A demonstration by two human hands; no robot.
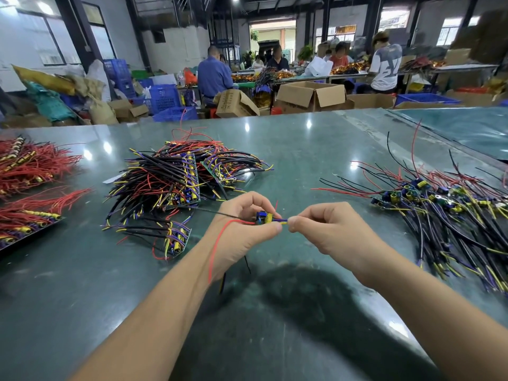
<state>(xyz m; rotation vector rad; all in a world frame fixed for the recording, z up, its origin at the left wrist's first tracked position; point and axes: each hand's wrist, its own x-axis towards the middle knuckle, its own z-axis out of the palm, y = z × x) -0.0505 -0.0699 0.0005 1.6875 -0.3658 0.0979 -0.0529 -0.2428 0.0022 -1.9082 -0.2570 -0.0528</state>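
My left hand (246, 224) grips a small wired circuit module (264, 217) with blue and yellow parts, held above the green table (302, 144). A red wire (217, 244) and a thin black wire (217, 213) trail from the module over my left wrist. My right hand (327, 229) pinches the module's short purple and yellow leads (283, 220) between thumb and fingers. Both hands meet at the middle of the view, a little above the tabletop.
A pile of wired board strips (176, 182) lies just beyond my left hand. Separated wired modules (445, 204) are heaped at the right. Red-wire bundles (30, 166) lie at the left edge. Cardboard boxes (310, 96), blue crates and several seated people fill the background.
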